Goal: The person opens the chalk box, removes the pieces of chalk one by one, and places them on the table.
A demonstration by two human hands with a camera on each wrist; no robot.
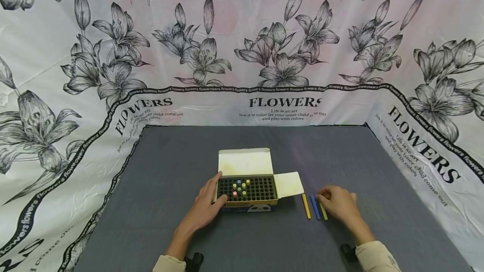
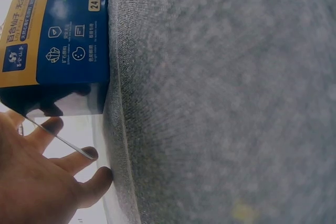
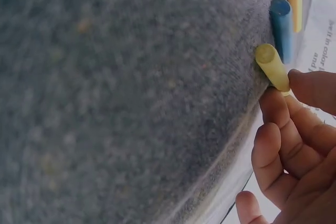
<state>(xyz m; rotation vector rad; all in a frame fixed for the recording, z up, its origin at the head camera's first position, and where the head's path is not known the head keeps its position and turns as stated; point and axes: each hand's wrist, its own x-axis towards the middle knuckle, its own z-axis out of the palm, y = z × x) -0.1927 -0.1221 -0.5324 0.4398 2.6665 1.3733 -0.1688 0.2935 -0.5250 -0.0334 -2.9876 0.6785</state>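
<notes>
A box of chalk (image 1: 247, 205) stands on the table, its lid raised at the back and a flap folded out to the right. Several coloured chalk sticks (image 1: 243, 186) stand in its black holed insert. My left hand (image 1: 204, 205) rests against the box's left end, thumb at the front corner, fingers extended; the left wrist view shows them spread beside a thin flap edge. To the right, my right hand (image 1: 340, 205) pinches the far end of a yellow-green chalk stick (image 3: 270, 64) between thumb and finger. Its near end appears low over the table.
Left of the yellow-green stick lie a blue chalk stick (image 1: 314, 207) and a yellow chalk stick (image 1: 306, 207), close together by the right flap (image 1: 289, 184). A flower-print cloth (image 1: 227, 108) borders the grey table (image 1: 170, 154) at the back and sides.
</notes>
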